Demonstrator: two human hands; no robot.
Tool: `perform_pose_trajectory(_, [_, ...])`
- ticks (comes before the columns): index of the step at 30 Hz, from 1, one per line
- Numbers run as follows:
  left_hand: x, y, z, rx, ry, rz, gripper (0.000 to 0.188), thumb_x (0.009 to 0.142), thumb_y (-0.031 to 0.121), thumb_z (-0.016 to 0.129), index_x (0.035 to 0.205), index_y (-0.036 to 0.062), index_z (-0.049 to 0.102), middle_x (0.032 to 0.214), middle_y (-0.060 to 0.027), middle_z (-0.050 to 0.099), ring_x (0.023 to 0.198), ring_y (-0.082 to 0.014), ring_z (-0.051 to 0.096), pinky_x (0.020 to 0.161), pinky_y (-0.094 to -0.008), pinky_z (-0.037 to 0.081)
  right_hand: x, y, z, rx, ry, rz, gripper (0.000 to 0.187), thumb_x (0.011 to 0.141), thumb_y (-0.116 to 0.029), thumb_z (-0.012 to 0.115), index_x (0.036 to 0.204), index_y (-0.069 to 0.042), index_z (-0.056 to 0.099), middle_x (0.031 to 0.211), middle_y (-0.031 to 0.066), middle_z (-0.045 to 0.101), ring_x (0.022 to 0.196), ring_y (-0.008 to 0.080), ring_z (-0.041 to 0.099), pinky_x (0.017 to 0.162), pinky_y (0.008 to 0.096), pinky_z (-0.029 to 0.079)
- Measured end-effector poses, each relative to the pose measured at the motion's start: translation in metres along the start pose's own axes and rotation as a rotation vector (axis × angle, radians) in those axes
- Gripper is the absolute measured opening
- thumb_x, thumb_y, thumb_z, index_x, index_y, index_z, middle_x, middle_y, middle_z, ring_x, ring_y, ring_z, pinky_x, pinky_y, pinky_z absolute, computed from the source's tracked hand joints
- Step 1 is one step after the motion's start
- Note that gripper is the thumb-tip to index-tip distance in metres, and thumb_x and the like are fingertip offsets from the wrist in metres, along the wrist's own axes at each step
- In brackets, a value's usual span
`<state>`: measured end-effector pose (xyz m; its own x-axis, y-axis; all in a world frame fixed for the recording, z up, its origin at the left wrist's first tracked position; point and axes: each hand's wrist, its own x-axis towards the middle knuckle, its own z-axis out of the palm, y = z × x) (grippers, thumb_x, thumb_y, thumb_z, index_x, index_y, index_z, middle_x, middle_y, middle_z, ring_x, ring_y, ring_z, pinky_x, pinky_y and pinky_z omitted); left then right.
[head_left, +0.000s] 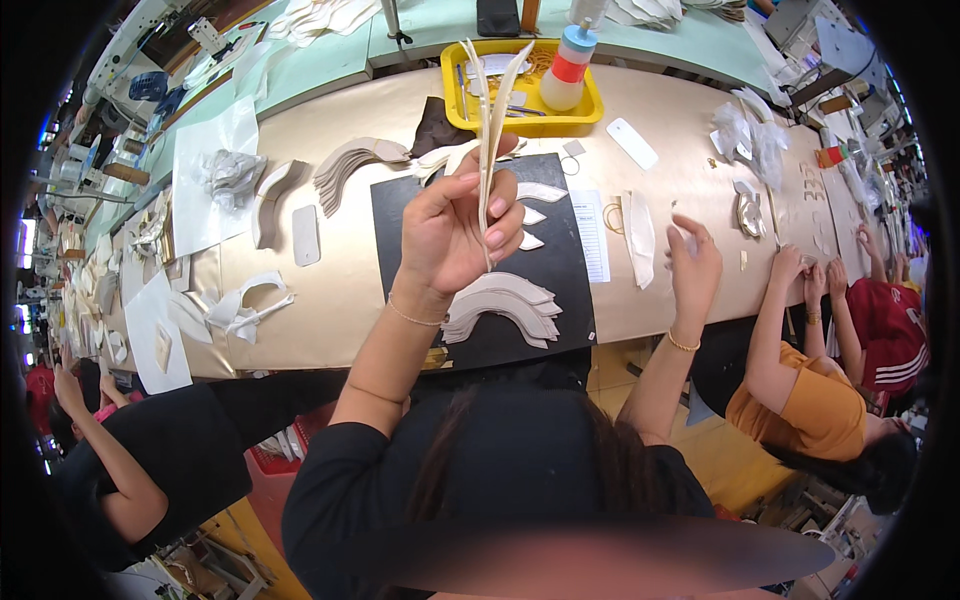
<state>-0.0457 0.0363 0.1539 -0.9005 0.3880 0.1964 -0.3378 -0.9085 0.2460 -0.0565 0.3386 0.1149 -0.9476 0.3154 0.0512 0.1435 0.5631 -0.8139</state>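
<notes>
Fingers (503, 217) of the raised left hand (445, 235) pinch a thin pale piece (491, 125) forked into 2 tips, upright above the black mat (560, 258), where arched pieces (500, 288) lie stacked. The right hand (696, 268) hovers, bent; its grip I cannot tell.

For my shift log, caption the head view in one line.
The left hand holds thin pale strips upright above a black mat bearing arched pieces; a yellow tray lies beyond.

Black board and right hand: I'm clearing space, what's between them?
Head view: a printed sheet, a tan ring and a cream piece lie between the black board and the right hand.
</notes>
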Motion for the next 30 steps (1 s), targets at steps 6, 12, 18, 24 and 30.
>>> perform_pose_trajectory(6, [-0.003, -0.006, -0.001, -0.238, -0.048, -0.122, 0.051, 0.099, 0.018, 0.031, 0.146, 0.0010, 0.027, 0.080, -0.0081, 0.041, 0.053, -0.0152, 0.046, 0.044, -0.0270, 0.037, -0.004, -0.095, 0.036, 0.503, -0.337, -0.191, 0.029, 0.086, -0.013, 0.070, 0.114, -0.006, 0.067, 0.068, -0.0050, 0.051, 0.059, 0.0030, 0.042, 0.053, 0.0178, 0.035])
perform_pose_trajectory(12, [-0.014, -0.009, 0.001, -0.354, 0.050, -0.160, 0.048, 0.100, 0.019, 0.029, 0.143, -0.0018, 0.028, 0.080, -0.0081, 0.040, 0.036, -0.0086, 0.039, 0.035, -0.0225, 0.028, -0.004, -0.139, 0.071, 0.683, -0.506, -0.463, 0.042, 0.085, -0.018, 0.073, 0.123, -0.006, 0.062, 0.077, -0.0046, 0.052, 0.070, 0.0038, 0.046, 0.063, 0.0198, 0.041])
perform_pose_trajectory(18, [-0.015, -0.008, 0.003, -0.306, 0.053, -0.200, 0.046, 0.102, 0.033, 0.030, 0.131, 0.0003, 0.042, 0.077, -0.0044, 0.043, 0.034, -0.0049, 0.034, 0.032, -0.0203, 0.022, -0.010, -0.137, 0.077, 0.710, -0.373, -0.469, 0.030, 0.084, -0.012, 0.074, 0.111, -0.003, 0.066, 0.086, -0.0024, 0.055, 0.080, 0.0055, 0.053, 0.070, 0.0204, 0.045])
perform_pose_trajectory(24, [-0.012, -0.011, 0.009, -0.147, 0.064, -0.226, 0.059, 0.097, 0.052, 0.039, 0.132, 0.0045, 0.045, 0.079, -0.0049, 0.049, 0.033, -0.0045, 0.034, 0.029, -0.0197, 0.022, -0.008, -0.130, 0.075, 0.631, -0.376, -0.637, 0.019, 0.084, -0.012, 0.074, 0.095, -0.001, 0.064, 0.087, -0.0010, 0.060, 0.081, 0.0069, 0.056, 0.070, 0.0211, 0.046])
perform_pose_trajectory(30, [-0.010, -0.020, 0.014, 0.411, 0.508, 0.148, 0.046, 0.094, 0.040, 0.047, 0.121, 0.0031, 0.052, 0.086, -0.0086, 0.053, 0.064, -0.0192, 0.058, 0.054, -0.0299, 0.052, -0.012, -0.120, 0.059, 0.883, -0.499, -0.331, 0.016, 0.086, -0.012, 0.072, 0.092, -0.004, 0.060, 0.068, -0.0047, 0.055, 0.055, 0.0031, 0.046, 0.051, 0.0175, 0.036])
